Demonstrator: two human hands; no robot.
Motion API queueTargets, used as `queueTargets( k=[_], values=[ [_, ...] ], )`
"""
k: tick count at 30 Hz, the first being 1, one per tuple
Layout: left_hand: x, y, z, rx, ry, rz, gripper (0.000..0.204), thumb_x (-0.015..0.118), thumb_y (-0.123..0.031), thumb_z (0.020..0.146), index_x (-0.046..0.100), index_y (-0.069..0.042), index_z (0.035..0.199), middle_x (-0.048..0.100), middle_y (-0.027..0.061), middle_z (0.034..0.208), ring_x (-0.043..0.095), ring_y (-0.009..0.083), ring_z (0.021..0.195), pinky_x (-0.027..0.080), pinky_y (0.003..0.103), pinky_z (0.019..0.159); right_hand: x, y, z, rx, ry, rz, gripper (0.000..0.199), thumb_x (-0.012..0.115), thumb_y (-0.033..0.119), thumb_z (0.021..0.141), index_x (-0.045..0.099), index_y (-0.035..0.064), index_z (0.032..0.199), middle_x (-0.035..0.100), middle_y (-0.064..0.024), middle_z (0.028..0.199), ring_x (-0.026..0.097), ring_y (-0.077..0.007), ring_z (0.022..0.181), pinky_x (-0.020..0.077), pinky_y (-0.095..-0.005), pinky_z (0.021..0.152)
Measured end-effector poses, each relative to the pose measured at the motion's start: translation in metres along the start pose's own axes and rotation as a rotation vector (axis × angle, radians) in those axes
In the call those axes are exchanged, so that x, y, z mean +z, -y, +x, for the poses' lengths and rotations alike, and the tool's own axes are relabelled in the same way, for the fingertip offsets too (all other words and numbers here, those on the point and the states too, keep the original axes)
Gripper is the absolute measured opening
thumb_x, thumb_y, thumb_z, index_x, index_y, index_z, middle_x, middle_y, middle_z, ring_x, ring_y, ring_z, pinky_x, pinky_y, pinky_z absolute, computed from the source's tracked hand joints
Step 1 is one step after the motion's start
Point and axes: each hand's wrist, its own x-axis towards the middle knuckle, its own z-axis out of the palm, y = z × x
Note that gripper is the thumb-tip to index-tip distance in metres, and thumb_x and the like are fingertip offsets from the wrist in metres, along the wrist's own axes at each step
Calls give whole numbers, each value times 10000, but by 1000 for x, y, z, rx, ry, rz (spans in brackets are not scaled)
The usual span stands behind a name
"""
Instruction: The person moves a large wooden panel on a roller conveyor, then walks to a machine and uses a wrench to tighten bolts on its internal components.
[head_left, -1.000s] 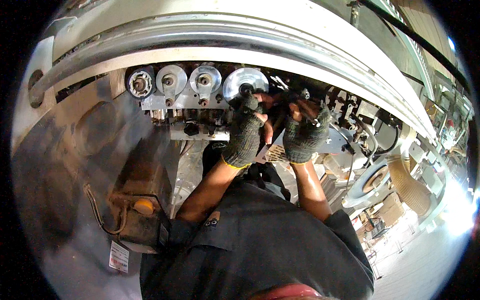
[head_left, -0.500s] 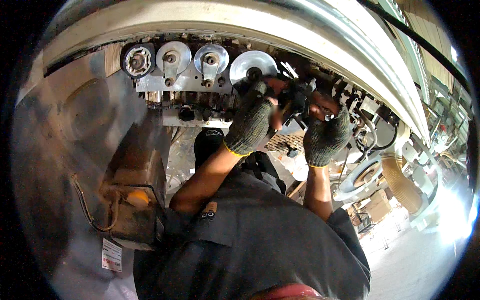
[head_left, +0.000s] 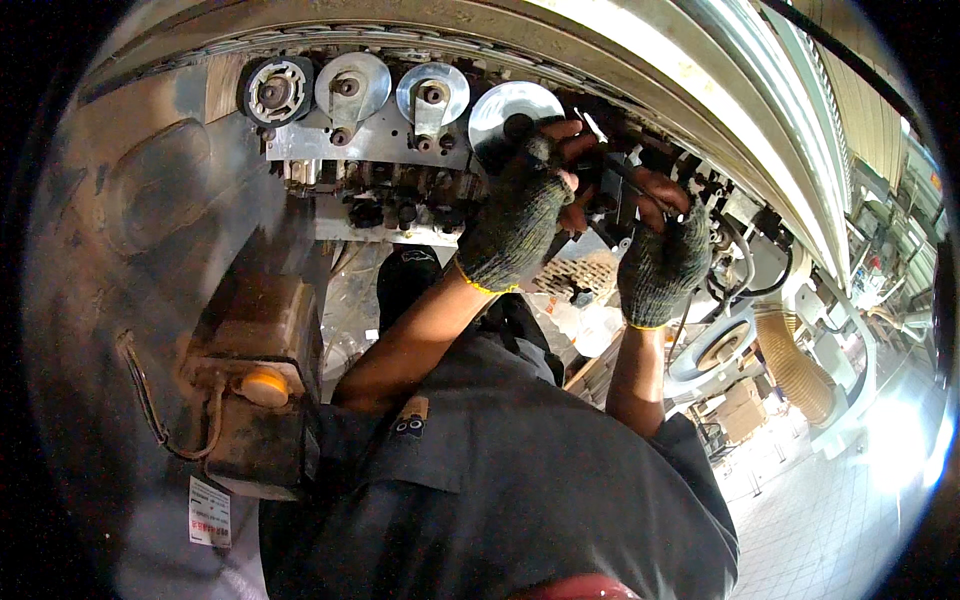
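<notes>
Both my hands wear dark knitted gloves with yellow cuffs and bare fingertips, and reach into a machine. My left hand (head_left: 515, 225) is bent at the right of a large shiny metal disc (head_left: 503, 105), its upper fingers stretched across toward the right and the lower ones curled in. What sits in those curled fingers cannot be made out. My right hand (head_left: 665, 255) has its fingers closed on a black block-shaped machine part (head_left: 618, 190) between the two hands. A thin white strip (head_left: 595, 126) sticks up just above my left fingertips.
Smaller discs (head_left: 352, 88) with arms and a slotted round hub (head_left: 275, 92) line a metal plate left of my hands. A dirty metal box with an orange knob (head_left: 265, 386) stands by my left arm. A long pale beam (head_left: 720, 90) crosses above; a ribbed hose (head_left: 790, 355) hangs right.
The view has shifted slightly, so the discs sit higher. My left upper fingers now reach further out over the part. My right hand stays at the black part.
</notes>
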Motion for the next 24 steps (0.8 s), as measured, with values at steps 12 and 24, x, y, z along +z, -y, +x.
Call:
queueTargets(
  k=[12,24],
  values=[
    [12,-3,-1,136,-142,178,559,550,-75,821,559,17,1372,707,144,1243,656,153,612,546,269,578,4,-8,-1,22,-29,82,171,688,-68,893,690,46,1021,776,-116,1045,734,-243,977,554,-356,877],
    [18,-26,-12,156,-117,537,472,568,-41,851,553,36,1317,744,163,1093,664,180,527,534,260,479,5,-11,-3,41,-45,166,116,673,-18,927,684,32,1031,768,-121,1046,718,-226,963,551,-352,870]
  ],
)
